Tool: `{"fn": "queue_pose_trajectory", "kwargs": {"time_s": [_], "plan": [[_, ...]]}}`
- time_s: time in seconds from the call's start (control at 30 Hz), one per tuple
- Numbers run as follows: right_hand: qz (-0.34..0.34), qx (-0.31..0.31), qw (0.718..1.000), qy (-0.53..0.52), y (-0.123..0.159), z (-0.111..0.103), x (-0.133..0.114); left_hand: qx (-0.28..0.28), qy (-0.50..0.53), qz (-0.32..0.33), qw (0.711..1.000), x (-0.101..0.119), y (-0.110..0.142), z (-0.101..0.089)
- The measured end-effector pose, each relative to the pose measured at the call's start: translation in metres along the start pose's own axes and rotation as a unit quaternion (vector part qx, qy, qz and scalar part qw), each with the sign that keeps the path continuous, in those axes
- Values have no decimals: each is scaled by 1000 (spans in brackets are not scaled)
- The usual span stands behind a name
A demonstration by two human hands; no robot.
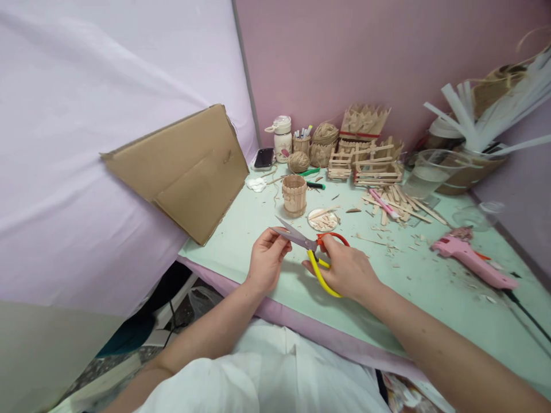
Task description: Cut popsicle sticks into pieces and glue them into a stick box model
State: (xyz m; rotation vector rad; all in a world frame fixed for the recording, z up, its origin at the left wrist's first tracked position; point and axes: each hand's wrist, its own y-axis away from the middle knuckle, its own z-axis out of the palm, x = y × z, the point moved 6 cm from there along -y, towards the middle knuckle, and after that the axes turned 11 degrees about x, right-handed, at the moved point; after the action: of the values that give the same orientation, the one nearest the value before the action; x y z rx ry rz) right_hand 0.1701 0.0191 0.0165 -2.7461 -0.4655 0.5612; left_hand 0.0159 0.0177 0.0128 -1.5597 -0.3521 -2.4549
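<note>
Scissors (pixel 309 244), blades parted, hang over the table (pixel 230 252) near its front edge, right hand (pixel 348 271) gripping the handles. Left hand (pixel 267 259) pinches beside the blades; whether on anything, I cannot tell. Bare tabletop separates right hand from glue gun (pixel 473 261).

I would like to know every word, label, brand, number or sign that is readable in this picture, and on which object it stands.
No text can be read here.
Bottle: a coloured print, no legible letters.
Cardboard: a small dark mark, too blurred to read.
Scissors: no readable brand or number.
Glue gun: no readable label.
</note>
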Motion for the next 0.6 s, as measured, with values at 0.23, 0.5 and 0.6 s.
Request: {"fn": "queue_pose_trajectory", "kwargs": {"time_s": [0.23,0.5,0.6], "plan": [[-5,-24,1000,5,0,1,-1,2,15,-6,1000,0,2,2],[-15,-54,998,6,2,3,-3,-6,15,-28,999,-2,0,-1],[-5,-62,998,-7,0,4,1,-14,-7,-34,999,-1,-4,-3]]}}
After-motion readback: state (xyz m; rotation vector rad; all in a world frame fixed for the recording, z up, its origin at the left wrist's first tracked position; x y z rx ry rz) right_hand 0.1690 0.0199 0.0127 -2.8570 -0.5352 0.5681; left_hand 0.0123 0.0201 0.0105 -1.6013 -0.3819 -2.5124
